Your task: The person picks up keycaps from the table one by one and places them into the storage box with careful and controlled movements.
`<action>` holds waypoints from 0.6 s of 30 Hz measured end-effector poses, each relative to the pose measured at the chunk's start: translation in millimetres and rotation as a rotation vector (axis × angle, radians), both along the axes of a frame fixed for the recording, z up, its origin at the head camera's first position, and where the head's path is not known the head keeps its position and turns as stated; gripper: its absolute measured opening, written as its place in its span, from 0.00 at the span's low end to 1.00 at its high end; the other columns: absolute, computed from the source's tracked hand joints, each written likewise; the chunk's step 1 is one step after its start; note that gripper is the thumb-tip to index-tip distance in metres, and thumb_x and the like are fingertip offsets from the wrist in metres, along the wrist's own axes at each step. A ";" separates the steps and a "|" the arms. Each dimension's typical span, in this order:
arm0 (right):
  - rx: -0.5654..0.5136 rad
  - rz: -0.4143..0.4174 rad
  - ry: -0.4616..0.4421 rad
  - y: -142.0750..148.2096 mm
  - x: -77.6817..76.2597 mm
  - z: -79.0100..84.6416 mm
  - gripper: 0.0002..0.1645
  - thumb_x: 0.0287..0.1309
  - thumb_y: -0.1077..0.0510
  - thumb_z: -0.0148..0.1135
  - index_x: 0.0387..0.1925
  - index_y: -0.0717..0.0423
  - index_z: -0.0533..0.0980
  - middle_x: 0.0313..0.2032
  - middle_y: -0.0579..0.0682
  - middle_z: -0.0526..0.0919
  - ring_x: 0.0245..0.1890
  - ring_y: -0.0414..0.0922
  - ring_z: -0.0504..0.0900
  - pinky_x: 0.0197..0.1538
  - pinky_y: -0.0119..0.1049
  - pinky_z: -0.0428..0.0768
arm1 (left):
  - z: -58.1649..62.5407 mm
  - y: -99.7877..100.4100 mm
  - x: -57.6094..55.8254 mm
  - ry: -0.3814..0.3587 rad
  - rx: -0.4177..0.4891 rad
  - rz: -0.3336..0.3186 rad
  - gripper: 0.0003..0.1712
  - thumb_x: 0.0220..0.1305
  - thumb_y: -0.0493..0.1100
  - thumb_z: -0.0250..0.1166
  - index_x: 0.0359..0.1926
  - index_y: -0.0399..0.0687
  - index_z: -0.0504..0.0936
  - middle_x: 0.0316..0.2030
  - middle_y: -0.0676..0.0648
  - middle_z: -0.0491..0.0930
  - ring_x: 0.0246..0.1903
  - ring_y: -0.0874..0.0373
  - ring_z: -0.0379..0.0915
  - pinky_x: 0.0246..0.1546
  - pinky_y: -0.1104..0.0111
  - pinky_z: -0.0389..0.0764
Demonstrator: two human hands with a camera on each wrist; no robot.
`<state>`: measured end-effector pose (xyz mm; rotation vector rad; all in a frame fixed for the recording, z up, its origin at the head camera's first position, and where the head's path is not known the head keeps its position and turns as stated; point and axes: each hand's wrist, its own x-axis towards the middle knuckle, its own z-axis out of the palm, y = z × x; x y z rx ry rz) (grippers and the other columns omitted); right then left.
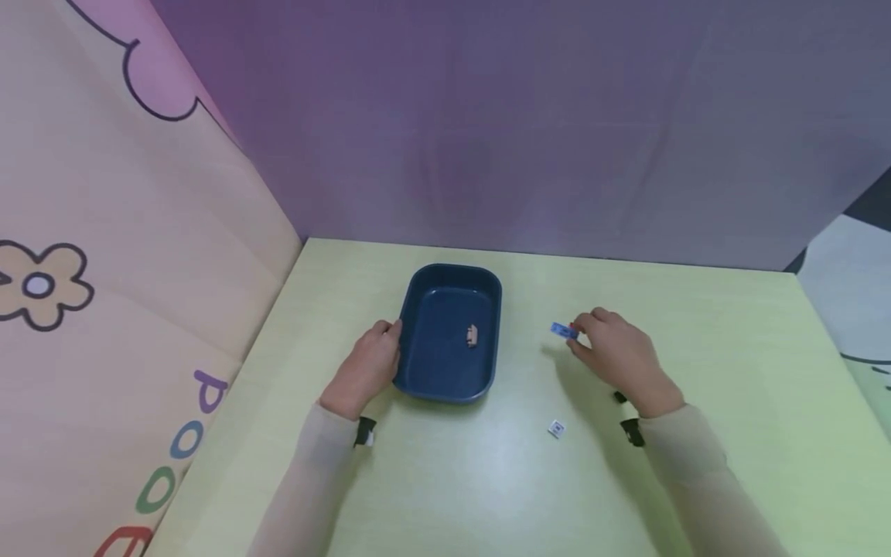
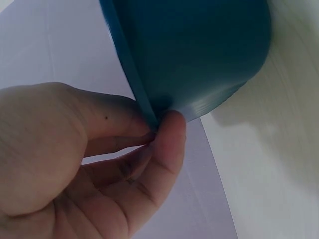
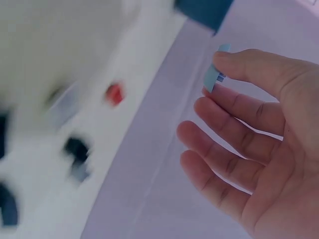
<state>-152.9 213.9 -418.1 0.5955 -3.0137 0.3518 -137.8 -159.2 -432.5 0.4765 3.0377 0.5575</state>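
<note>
A dark blue rectangular tray [image 1: 448, 371] sits left of the table's middle, with a small pale pinkish piece [image 1: 472, 336] inside on its right. My left hand [image 1: 367, 363] grips the tray's left rim; in the left wrist view, thumb and fingers pinch the tray's edge [image 2: 130, 74]. To the right of the tray, my right hand [image 1: 619, 352] pinches a small flat blue piece [image 1: 562, 331] between thumb and index finger. The right wrist view shows that light blue piece [image 3: 215, 72] edge-on, the other fingers loosely bent below it.
On the pale green table [image 1: 480, 480] a small white square piece [image 1: 556, 428] lies in front of my right hand. A blurred red piece [image 3: 114, 94] and a small black piece [image 3: 76, 148] show in the right wrist view. A purple wall [image 1: 529, 139] stands behind the table.
</note>
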 end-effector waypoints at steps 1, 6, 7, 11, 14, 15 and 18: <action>-0.005 0.018 0.020 -7.3 -0.6 1.9 0.13 0.58 0.57 0.71 0.41 0.62 0.82 0.35 0.54 0.81 0.31 0.49 0.80 0.27 0.44 0.82 | -0.7 0.0 -0.2 0.002 -0.002 -0.001 0.26 0.70 0.30 0.58 0.65 0.21 0.67 0.51 0.30 0.75 0.49 0.41 0.77 0.50 0.55 0.81; -0.016 0.094 0.082 -43.7 -3.4 7.0 0.13 0.58 0.55 0.72 0.40 0.60 0.82 0.34 0.52 0.80 0.31 0.48 0.79 0.25 0.41 0.81 | -3.8 0.2 -1.2 0.016 -0.004 -0.003 0.25 0.69 0.30 0.58 0.64 0.20 0.68 0.50 0.29 0.75 0.48 0.40 0.77 0.50 0.54 0.81; -0.014 0.107 0.089 -50.9 -4.1 7.4 0.13 0.59 0.54 0.72 0.40 0.59 0.83 0.34 0.51 0.80 0.31 0.48 0.79 0.25 0.41 0.81 | -3.9 0.3 -1.3 0.015 -0.004 0.000 0.25 0.70 0.30 0.58 0.64 0.21 0.68 0.50 0.29 0.75 0.48 0.40 0.77 0.50 0.54 0.81; -0.011 0.155 0.095 -76.1 -6.3 7.6 0.12 0.59 0.53 0.72 0.39 0.58 0.83 0.33 0.49 0.79 0.30 0.47 0.78 0.25 0.39 0.80 | -2.8 0.4 -1.5 0.012 -0.004 0.006 0.25 0.69 0.30 0.58 0.64 0.21 0.68 0.51 0.29 0.75 0.49 0.40 0.77 0.50 0.54 0.81; -0.002 0.179 0.082 -89.7 -7.6 6.3 0.12 0.59 0.53 0.72 0.39 0.57 0.83 0.32 0.49 0.78 0.29 0.46 0.77 0.23 0.37 0.78 | -1.5 0.6 -1.4 0.006 -0.004 0.007 0.25 0.69 0.30 0.58 0.65 0.21 0.68 0.51 0.29 0.75 0.49 0.40 0.77 0.50 0.54 0.81; 0.002 0.185 0.078 -93.0 -7.6 5.9 0.12 0.59 0.53 0.72 0.39 0.57 0.83 0.32 0.48 0.78 0.29 0.45 0.77 0.23 0.37 0.77 | -1.5 0.6 -1.3 0.008 -0.007 0.005 0.25 0.70 0.30 0.58 0.65 0.21 0.68 0.51 0.29 0.75 0.49 0.40 0.77 0.50 0.54 0.81; 0.013 0.193 0.071 -100.3 -7.1 4.5 0.11 0.59 0.52 0.72 0.38 0.56 0.83 0.32 0.48 0.78 0.28 0.45 0.76 0.23 0.36 0.77 | -1.6 0.2 -1.1 0.011 0.000 0.002 0.25 0.70 0.30 0.57 0.64 0.20 0.68 0.51 0.29 0.75 0.49 0.40 0.77 0.50 0.54 0.82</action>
